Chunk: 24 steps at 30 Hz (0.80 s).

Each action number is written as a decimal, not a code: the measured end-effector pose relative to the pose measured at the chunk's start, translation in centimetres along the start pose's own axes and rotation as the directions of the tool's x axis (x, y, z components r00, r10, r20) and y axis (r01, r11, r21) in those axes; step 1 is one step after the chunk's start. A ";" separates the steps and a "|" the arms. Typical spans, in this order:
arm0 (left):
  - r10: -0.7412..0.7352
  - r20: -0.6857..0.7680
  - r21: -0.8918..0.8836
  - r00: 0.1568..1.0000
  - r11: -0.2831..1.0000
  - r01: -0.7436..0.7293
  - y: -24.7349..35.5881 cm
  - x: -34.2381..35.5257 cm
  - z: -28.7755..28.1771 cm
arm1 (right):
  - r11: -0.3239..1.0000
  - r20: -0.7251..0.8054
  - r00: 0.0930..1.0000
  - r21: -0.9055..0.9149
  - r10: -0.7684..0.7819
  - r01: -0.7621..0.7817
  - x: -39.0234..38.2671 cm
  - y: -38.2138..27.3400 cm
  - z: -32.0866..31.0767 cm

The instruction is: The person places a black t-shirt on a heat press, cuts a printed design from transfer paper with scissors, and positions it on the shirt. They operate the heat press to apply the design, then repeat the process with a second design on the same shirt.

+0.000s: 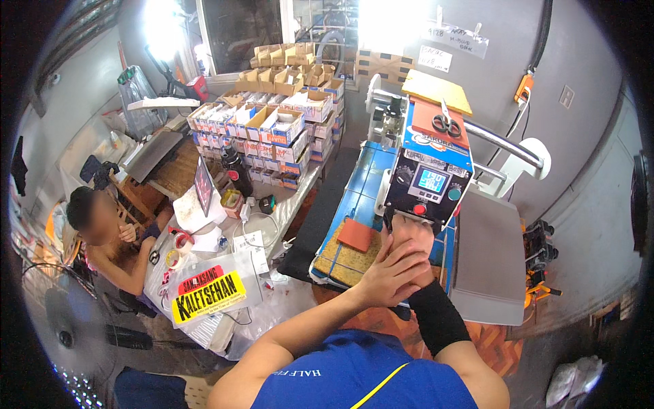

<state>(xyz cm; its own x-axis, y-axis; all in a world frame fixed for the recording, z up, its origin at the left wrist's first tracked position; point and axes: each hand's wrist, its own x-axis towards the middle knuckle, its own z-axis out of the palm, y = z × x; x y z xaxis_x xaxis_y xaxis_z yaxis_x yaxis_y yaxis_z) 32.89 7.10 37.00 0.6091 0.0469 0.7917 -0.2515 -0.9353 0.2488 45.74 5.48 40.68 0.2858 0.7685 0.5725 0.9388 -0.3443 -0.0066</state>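
A heat press with a small lit display [430, 179] and red button [420, 209] stands right of centre; scissors [446, 125] lie on a reddish pad on its top. My right hand [417, 238], its wrist in a black sleeve, is closed at the black front handle [388, 217], its grip mostly hidden. My left hand [395, 269] lies over it, fingers wrapped across its back. A red square pad [354, 234] rests on a yellowish board [340, 262] on the blue bed just left of my hands.
A cluttered table [286, 225] at left holds stacked boxes [262, 133], a laptop, a bottle and a printed yellow sheet. A co-worker [116, 259] sits beyond its left end. A grey board [490, 273] adjoins the press's right side; a wall bounds the right.
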 end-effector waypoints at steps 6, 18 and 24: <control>0.025 0.053 -0.087 0.998 0.996 -0.020 -0.7 -0.1 -1.3 | 0.997 -0.116 0.992 -0.074 -0.044 0.035 0.2 -0.4 -0.2; 0.080 0.164 -0.200 0.983 0.979 -0.046 -2.4 -0.4 -3.4 | 0.999 -0.273 0.961 -0.044 -0.037 0.026 0.5 -1.2 0.7; 0.074 0.185 -0.254 0.980 0.967 -0.025 -2.9 -0.5 -3.6 | 1.000 -0.272 0.962 -0.014 -0.007 0.003 0.6 -1.6 0.6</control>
<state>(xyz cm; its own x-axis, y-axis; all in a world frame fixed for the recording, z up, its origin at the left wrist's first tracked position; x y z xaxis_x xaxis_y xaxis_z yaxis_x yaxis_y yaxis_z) 30.61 11.05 37.92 0.7171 -0.0880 0.6914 -0.4496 -0.8164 0.3624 44.49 6.80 40.54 0.2164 0.5948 0.7742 0.9369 -0.3496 0.0068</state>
